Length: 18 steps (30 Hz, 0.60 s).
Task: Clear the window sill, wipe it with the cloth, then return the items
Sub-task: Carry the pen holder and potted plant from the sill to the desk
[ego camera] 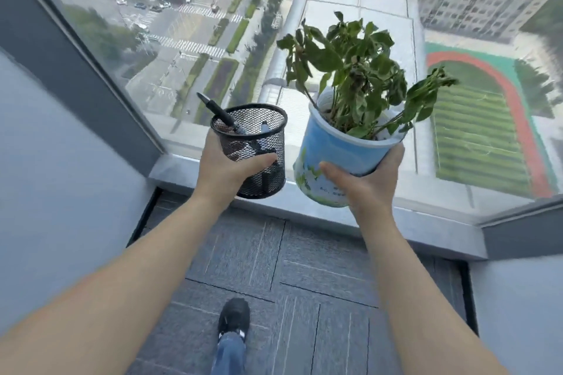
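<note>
My left hand (224, 169) grips a black mesh pen holder (259, 143) with a black pen sticking out of its rim. My right hand (365, 183) holds a blue and white plant pot (338, 155) from below, tilted a little to the right, with a droopy green plant (356, 70) in it. Both items hang in the air just above the grey window sill (426, 216), which runs from left to right under the glass. No cloth is in view.
A large window pane (213, 24) rises behind the sill, with a dark frame post (76, 70) at the left. Grey walls flank the alcove on both sides. Below are grey carpet tiles (304, 298) and my shoe (234, 318).
</note>
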Motion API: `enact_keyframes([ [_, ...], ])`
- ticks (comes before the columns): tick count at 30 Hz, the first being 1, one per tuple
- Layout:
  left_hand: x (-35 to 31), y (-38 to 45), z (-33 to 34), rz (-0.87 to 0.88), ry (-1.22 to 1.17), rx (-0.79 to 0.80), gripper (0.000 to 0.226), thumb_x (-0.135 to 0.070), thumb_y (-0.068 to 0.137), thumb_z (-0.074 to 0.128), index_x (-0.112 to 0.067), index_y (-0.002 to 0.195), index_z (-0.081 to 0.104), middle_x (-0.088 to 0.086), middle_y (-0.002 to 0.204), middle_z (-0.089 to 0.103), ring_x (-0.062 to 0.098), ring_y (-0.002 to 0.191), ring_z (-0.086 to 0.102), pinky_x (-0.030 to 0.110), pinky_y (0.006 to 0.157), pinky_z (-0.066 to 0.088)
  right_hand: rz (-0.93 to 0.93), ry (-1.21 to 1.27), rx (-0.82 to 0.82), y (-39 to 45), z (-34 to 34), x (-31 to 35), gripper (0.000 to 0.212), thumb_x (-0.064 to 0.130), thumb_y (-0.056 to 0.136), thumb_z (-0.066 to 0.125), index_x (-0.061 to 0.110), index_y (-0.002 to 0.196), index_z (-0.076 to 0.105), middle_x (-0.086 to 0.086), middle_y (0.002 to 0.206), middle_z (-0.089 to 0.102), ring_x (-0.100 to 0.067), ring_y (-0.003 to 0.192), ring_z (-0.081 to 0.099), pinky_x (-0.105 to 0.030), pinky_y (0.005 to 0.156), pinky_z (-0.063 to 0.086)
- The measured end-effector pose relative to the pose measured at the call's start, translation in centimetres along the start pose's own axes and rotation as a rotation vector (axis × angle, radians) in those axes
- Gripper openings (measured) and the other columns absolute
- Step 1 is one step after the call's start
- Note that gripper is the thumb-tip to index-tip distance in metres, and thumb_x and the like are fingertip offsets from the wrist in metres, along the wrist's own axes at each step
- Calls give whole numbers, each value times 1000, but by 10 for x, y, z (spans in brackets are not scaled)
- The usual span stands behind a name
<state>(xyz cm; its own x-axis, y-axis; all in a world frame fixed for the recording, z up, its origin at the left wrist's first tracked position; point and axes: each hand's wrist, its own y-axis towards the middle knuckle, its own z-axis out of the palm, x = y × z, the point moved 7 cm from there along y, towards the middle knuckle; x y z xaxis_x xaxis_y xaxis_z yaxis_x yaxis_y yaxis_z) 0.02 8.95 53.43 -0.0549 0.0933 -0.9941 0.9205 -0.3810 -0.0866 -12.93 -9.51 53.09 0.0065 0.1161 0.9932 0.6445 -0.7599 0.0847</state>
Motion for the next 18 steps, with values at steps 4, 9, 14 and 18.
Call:
enact_keyframes([
  [4,-61,-53,-37,105,16,-116,76,-26,43,79,-12,111,47,3,105,62,15,98,61,27,83,49,-97,45,138,-19,13,65,88,20,43,83,14,115,33,14,103,50,2,92,54,-16,72,51],
  [9,-115,-144,-97,184,36,-345,58,-23,43,82,-30,91,49,-11,91,61,-6,81,62,13,75,51,-158,145,315,-75,42,135,92,33,39,78,11,117,34,-2,110,50,-10,95,55,-19,73,52],
  [14,-157,-243,-173,198,7,-622,80,-39,31,73,-21,104,45,-6,99,59,15,97,58,26,85,47,-177,194,576,-146,93,196,84,40,38,73,22,110,34,11,99,51,-4,88,55,-16,65,51],
  [18,-174,-328,-236,209,3,-809,76,-38,33,75,-26,102,47,-5,105,60,19,107,56,31,90,46,-222,234,775,-223,144,235,83,40,36,73,19,108,35,13,95,50,-2,84,55,-14,63,50],
])
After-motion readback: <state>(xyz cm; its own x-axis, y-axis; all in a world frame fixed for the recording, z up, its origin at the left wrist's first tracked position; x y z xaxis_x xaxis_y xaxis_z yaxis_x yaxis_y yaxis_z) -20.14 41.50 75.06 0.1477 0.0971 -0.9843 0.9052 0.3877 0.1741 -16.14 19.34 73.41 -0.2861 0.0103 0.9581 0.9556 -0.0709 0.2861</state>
